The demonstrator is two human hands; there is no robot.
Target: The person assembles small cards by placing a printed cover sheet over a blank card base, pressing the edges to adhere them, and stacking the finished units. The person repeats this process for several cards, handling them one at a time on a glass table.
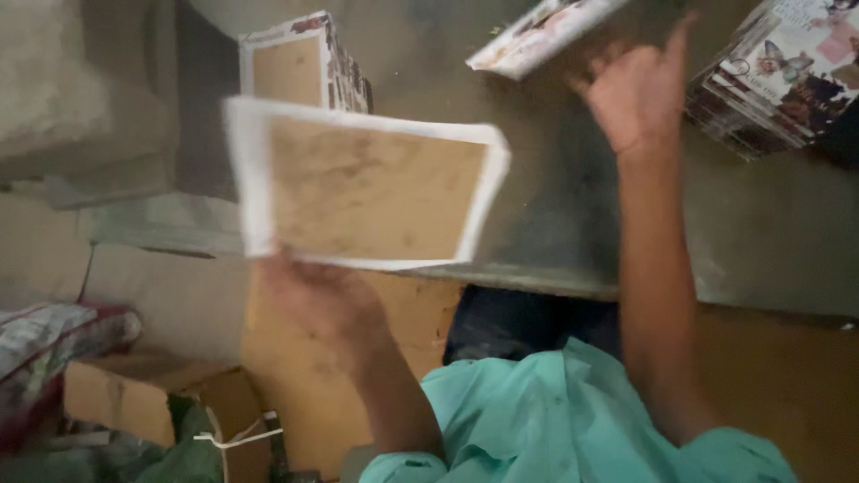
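My left hand grips the lower edge of a flat brown board with a white border, held up over the near edge of a grey worktop. My right hand is raised over the worktop with its fingers spread, just under a thin printed booklet tilted at the top of the view. Whether that hand touches the booklet is unclear through the blur.
A stack of similar white-bordered boards stands at the back left. A pile of printed booklets lies at the right of the worktop. Below left are a cardboard box and folded cloth.
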